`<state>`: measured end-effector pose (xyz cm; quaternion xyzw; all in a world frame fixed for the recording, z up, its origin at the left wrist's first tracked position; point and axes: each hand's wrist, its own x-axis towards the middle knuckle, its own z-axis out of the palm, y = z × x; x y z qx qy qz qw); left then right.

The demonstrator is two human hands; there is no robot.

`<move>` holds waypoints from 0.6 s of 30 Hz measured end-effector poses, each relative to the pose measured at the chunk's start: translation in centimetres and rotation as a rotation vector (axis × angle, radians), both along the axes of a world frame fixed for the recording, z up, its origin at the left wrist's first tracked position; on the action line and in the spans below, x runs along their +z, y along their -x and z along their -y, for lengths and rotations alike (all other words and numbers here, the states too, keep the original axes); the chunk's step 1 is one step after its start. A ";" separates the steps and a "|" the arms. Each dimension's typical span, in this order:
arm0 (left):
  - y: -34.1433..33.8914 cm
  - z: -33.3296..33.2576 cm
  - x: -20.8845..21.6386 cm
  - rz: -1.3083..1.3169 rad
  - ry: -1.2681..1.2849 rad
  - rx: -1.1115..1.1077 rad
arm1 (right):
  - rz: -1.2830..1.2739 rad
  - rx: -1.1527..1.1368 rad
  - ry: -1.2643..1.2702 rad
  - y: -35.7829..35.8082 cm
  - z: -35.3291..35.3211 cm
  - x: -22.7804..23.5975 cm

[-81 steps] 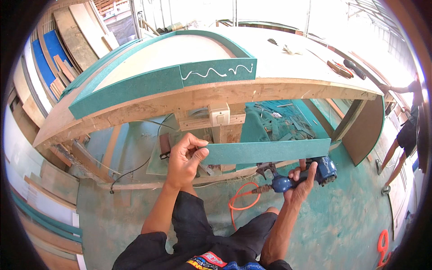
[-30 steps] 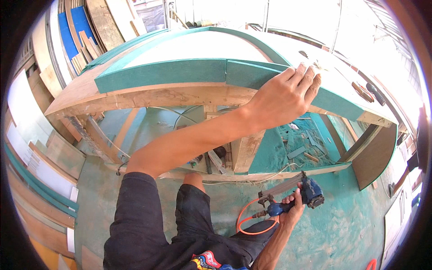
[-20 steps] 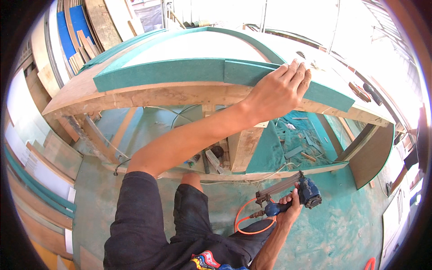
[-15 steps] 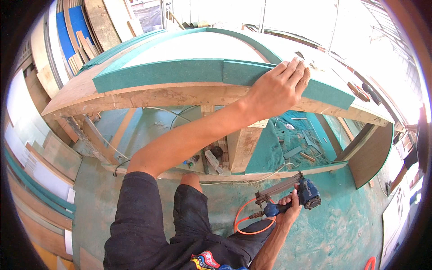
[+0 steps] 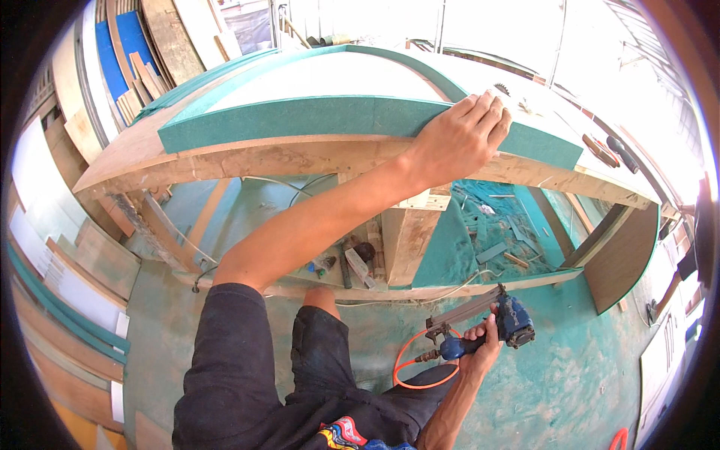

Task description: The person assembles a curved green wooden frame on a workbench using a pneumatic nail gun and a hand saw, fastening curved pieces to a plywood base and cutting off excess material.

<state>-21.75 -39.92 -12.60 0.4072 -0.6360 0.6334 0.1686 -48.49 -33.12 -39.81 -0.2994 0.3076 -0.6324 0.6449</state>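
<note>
A person's bare left hand (image 5: 459, 142) is reaching across the upper centre of the frame, its grip grasping the top edge of a long, flat teal-green board strip (image 5: 545, 142); the thumb is hiding from view. This strip is standing on edge along the front of a pale wooden surface (image 5: 112, 161), right of the upper centre, its left end lining up with a matching teal-green front strip (image 5: 277, 122).

In the lower centre-right, the right hand (image 5: 485, 349) is clenching its grip around the handle of a blue-and-black nail gun (image 5: 514, 321), whose long grey magazine is pointing toward the left. A thin orange hose (image 5: 397, 367) is looping beside it, over the person's dark shorts (image 5: 322, 349).

Toward the upper right, a small dark toothed disc (image 5: 501, 88) and a black-handled tool (image 5: 623, 154) are lying on the surface. Below it, thin green offcuts (image 5: 491, 253) are lying scattered right of centre. Tall wooden boards (image 5: 166, 37) are leaning in the upper left.
</note>
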 end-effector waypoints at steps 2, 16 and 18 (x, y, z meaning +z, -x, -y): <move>-0.1 0.2 -0.2 0.004 0.011 0.035 | 0.028 -0.002 -0.001 0.0 -0.1 -0.1; -1.3 -0.8 0.2 0.105 -0.062 0.117 | 0.004 0.022 -0.014 0.6 -1.0 0.4; -1.3 -1.8 0.9 0.044 -0.084 0.012 | -0.016 0.001 -0.005 1.2 -1.2 0.9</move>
